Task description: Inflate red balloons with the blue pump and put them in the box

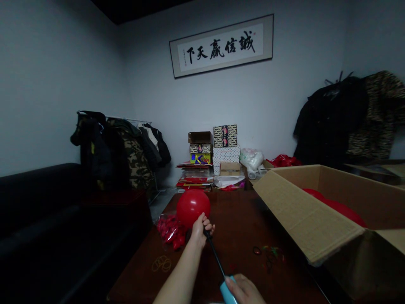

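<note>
A round, inflated red balloon (192, 206) is above the brown table. My left hand (200, 230) is closed at the balloon's lower end, around the black tip of a hand pump. The balloon's neck is hidden by my fingers. My right hand (243, 289) grips the light blue part of the hand pump (228, 292), and a black rod runs from it up to my left hand. Beside the balloon lies a clear bag of small red balloons (172, 230). Nearer to me, several rubber bands (161, 264) rest on the table (230, 219).
A large open cardboard box (310, 215) with red balloons (335, 207) inside stands at the right. Small coloured bands (270, 254) lie on the table's right side. Stacked boxes (225, 154) are at the back, a black sofa (41, 202) at the left.
</note>
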`<action>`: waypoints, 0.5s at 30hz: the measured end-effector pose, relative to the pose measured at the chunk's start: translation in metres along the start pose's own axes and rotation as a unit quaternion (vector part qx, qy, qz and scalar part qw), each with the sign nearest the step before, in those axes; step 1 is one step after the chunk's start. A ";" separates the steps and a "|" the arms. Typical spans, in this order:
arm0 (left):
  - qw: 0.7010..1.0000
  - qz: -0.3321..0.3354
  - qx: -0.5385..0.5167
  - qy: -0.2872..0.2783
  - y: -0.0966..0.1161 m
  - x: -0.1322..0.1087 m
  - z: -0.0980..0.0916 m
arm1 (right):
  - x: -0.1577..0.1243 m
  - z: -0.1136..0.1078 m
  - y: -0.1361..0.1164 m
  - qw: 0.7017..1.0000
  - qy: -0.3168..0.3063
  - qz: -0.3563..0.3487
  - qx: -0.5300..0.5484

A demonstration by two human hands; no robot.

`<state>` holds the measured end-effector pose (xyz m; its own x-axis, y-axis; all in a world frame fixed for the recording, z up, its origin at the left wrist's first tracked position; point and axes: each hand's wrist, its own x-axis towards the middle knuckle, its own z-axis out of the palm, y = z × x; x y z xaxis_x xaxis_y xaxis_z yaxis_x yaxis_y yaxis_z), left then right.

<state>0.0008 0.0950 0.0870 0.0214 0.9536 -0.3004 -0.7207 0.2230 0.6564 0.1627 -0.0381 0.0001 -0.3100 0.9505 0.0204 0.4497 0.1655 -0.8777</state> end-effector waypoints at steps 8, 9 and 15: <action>0.998 -0.054 -0.006 -0.010 -0.045 -0.017 0.003 | 0.034 -0.012 -0.028 0.997 0.068 0.027 -0.006; 0.998 -0.056 -0.004 -0.011 -0.049 -0.017 0.001 | 0.038 -0.011 -0.027 0.997 0.070 0.030 -0.007; 0.998 -0.059 0.026 0.009 -0.055 -0.011 -0.008 | 0.041 -0.001 -0.019 0.997 0.064 0.040 -0.008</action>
<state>0.0345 0.0701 0.0486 0.0908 0.9167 -0.3891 -0.6764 0.3435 0.6515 0.1422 -0.0015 0.0185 -0.1644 0.9863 0.0125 0.4817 0.0913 -0.8716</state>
